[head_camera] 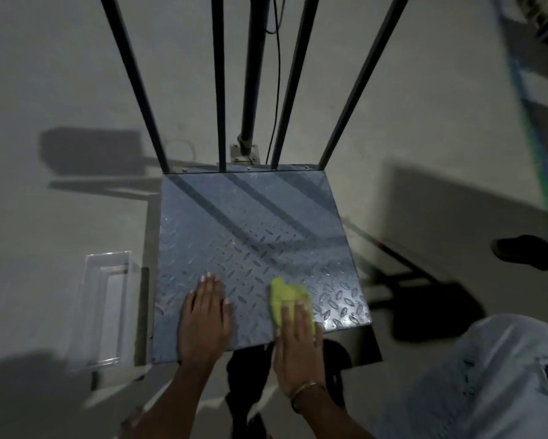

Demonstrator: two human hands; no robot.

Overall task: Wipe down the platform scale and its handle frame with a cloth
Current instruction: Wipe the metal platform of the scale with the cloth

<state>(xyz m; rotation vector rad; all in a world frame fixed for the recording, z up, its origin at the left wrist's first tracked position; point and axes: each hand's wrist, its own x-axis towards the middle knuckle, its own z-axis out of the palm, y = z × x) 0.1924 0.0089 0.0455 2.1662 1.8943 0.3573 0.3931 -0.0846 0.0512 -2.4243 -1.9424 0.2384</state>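
Note:
The platform scale is a grey-blue diamond-plate deck lying on the floor in front of me. Its dark handle frame rises from the far edge as several slanted bars, with a thicker pole behind them. My left hand lies flat on the plate near the front edge, fingers straight. My right hand presses a yellow-green cloth against the plate near the front right, fingers straight on top of it.
A clear plastic tray sits on the concrete floor to the left of the scale. A black cable hangs along the pole. A dark shoe lies at the right. My knee in light jeans fills the lower right.

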